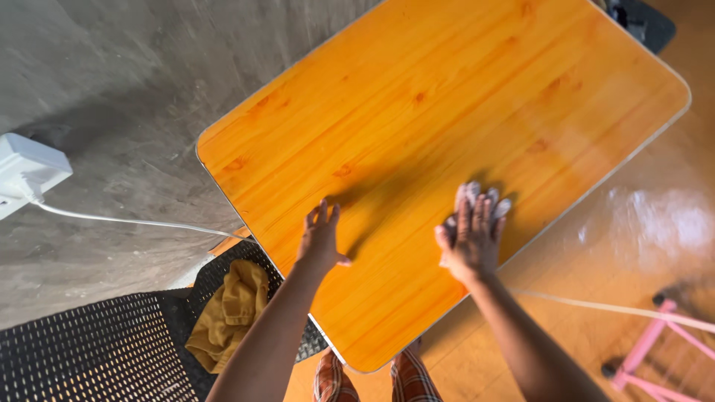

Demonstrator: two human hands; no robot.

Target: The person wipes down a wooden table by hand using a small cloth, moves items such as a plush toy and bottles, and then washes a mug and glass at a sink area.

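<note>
An orange wood-grain table (417, 89) with a thin metal rim fills the middle of the view. My right hand (469, 238) presses flat on a crumpled white cloth (480, 197) near the table's near-right edge; the cloth sticks out past my fingertips. My left hand (320, 238) hovers or rests on the tabletop to the left of it, fingers spread, holding nothing.
A yellow cloth (227, 313) lies on a black perforated surface (97, 350) at lower left. A white socket block (22, 175) with a white cable (134, 221) sits on the grey concrete wall. A pink metal frame (655, 342) stands at lower right on the orange floor.
</note>
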